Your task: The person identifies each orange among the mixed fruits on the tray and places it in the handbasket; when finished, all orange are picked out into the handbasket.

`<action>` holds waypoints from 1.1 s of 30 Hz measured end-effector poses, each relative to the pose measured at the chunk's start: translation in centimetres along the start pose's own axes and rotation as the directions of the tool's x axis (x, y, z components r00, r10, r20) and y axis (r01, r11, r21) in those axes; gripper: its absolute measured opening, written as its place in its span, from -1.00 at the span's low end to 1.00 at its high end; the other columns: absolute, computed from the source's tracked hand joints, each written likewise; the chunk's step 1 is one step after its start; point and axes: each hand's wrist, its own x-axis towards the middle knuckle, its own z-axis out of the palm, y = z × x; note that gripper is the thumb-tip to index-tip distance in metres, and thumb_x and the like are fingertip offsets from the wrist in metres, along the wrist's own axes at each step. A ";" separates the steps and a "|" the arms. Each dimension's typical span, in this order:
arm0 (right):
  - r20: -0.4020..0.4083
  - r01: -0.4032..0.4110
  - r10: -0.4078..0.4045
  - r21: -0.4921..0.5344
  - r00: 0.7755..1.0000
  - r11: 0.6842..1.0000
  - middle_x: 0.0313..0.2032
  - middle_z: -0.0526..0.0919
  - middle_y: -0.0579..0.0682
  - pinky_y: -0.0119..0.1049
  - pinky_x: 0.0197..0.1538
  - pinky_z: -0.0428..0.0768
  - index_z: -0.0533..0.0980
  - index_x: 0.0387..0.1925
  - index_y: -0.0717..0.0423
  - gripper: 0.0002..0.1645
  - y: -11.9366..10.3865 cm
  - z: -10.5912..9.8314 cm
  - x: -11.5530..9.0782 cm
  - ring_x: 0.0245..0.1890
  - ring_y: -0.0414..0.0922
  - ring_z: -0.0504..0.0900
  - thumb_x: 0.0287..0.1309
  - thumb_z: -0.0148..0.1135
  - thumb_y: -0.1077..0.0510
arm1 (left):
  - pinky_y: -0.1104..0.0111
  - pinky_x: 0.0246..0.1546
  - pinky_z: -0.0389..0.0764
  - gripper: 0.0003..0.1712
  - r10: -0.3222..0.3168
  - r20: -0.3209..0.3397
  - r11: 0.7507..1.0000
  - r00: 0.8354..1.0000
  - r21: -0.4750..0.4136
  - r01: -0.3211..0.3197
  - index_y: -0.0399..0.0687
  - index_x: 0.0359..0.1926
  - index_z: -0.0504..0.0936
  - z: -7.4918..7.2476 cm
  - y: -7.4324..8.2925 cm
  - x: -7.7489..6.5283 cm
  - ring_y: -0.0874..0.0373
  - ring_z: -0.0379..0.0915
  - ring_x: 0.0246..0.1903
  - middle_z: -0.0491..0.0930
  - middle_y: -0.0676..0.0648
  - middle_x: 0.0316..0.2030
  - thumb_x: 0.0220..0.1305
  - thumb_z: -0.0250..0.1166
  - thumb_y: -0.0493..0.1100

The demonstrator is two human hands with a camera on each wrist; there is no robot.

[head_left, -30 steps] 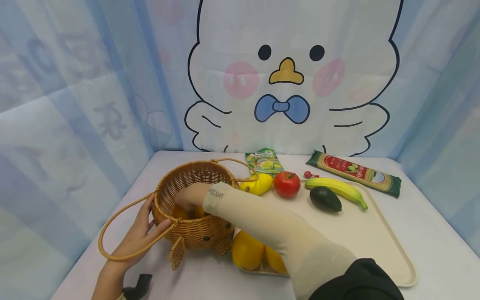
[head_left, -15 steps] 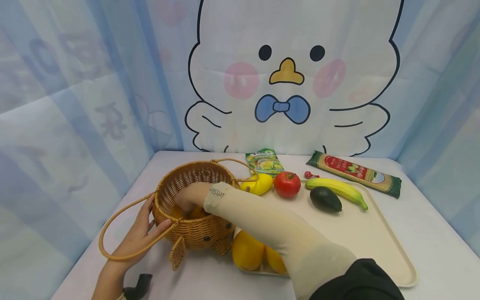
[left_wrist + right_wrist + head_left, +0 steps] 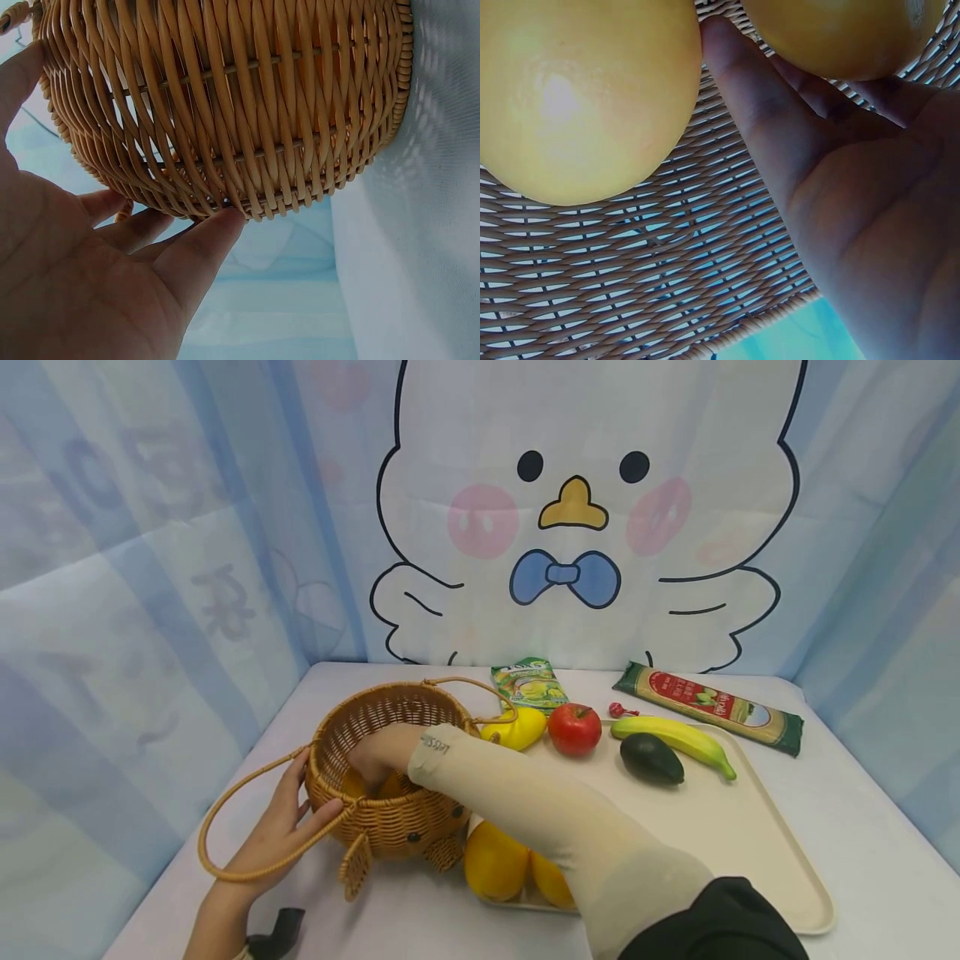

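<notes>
A wicker basket [image 3: 382,818] with an animal face stands left of a cream tray. My left hand [image 3: 273,835] steadies it from outside, thumb near the rim. In the left wrist view the straight fingers [image 3: 202,244] touch the woven wall, palm apart from it. My right hand [image 3: 382,752] reaches down inside the basket, where two smooth yellow-orange fruits show. In the right wrist view one yellow-orange fruit [image 3: 847,34] sits in the palm, its body covering the fingers behind. The little finger touches the other fruit [image 3: 585,97]. The right thumb is hidden.
On the cream tray [image 3: 720,843] lie a red apple [image 3: 574,729], a banana [image 3: 678,741], an avocado [image 3: 651,758] and two yellow-orange fruits [image 3: 495,862], partly under the right sleeve. A yellow fruit [image 3: 521,728], green packet [image 3: 528,683], lollipop [image 3: 617,710] and long package [image 3: 712,706] are behind.
Inside the basket, the fruits under my right hand have shifted slightly left since one second ago. The left hand and the basket have stayed in place.
</notes>
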 end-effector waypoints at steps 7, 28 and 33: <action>-0.036 0.025 -0.024 0.036 0.999 0.999 0.02 0.57 -0.15 -0.42 0.08 0.53 0.41 0.12 -0.04 -0.44 0.4 0.2 0.3 0.03 -0.23 0.52 0.11 0.26 -0.12 | -0.29 0.25 0.17 0.02 -0.009 0.000 1.000 1.000 0.001 0.009 -0.04 0.47 -0.48 0.1 0.0 0.0 -0.34 -0.33 0.43 -0.42 -0.30 0.47 0.37 0.07 0.09; -0.066 0.059 -0.048 0.173 0.997 0.983 0.34 0.30 -0.17 -0.36 0.36 0.33 0.12 0.41 -0.09 0.01 2.4 -1.7 -0.6 0.34 -0.21 0.28 -0.01 0.28 -0.31 | -0.29 0.25 0.16 0.00 0.000 0.004 1.000 1.000 -0.002 0.000 -0.05 0.47 -0.46 0.1 0.0 0.0 -0.35 -0.31 0.43 -0.40 -0.32 0.47 0.38 0.07 0.07; -0.094 0.102 -0.083 0.214 0.992 0.972 0.36 0.27 -0.18 -0.40 0.38 0.30 0.12 0.42 -0.10 -0.01 2.9 -2.6 -1.2 0.36 -0.22 0.25 0.01 0.28 -0.28 | -0.31 0.25 0.14 0.00 0.003 0.008 1.000 1.000 -0.015 -0.003 0.00 0.47 -0.48 0.0 -0.1 0.0 -0.34 -0.33 0.43 -0.42 -0.30 0.47 0.38 0.06 0.06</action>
